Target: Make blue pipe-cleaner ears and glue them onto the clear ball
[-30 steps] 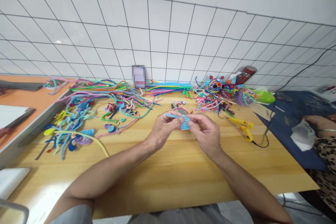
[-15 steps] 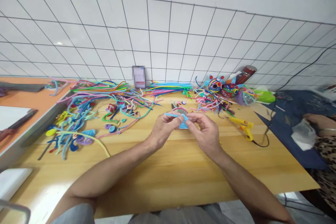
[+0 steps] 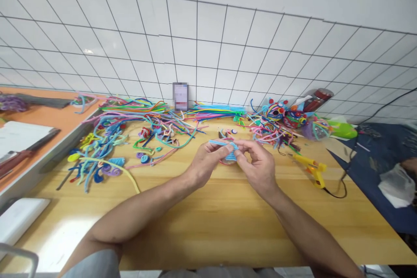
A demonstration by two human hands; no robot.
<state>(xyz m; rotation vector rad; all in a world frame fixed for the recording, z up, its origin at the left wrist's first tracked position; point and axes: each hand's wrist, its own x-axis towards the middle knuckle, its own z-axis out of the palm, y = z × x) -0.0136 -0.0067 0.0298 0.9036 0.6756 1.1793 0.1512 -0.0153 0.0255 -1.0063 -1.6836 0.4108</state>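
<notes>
Both hands meet over the middle of the wooden table, pinching a small flat piece of light blue pipe cleaner [image 3: 231,156] laid in close rows. My left hand [image 3: 207,161] is closed on its left side, where a straight blue strand lies along the forefinger. On the other side, my right hand [image 3: 259,166] grips the piece between thumb and fingers. Fingertips hide much of the piece. Just behind the hands are small things partly covered by them, among them a pinkish-red strand.
Heaps of coloured pipe cleaners [image 3: 107,139] lie at the left, with bundles along the wall. A phone [image 3: 181,97] leans there. To the right are a yellow glue gun [image 3: 314,170] with its cord, decorated balls [image 3: 276,110] and a dark red flask [image 3: 319,99]. Another person's hand shows at the right edge.
The view has turned slightly, so the table things appear shifted to the right. Both hands keep hold of the blue piece, their fingers barely moving.
</notes>
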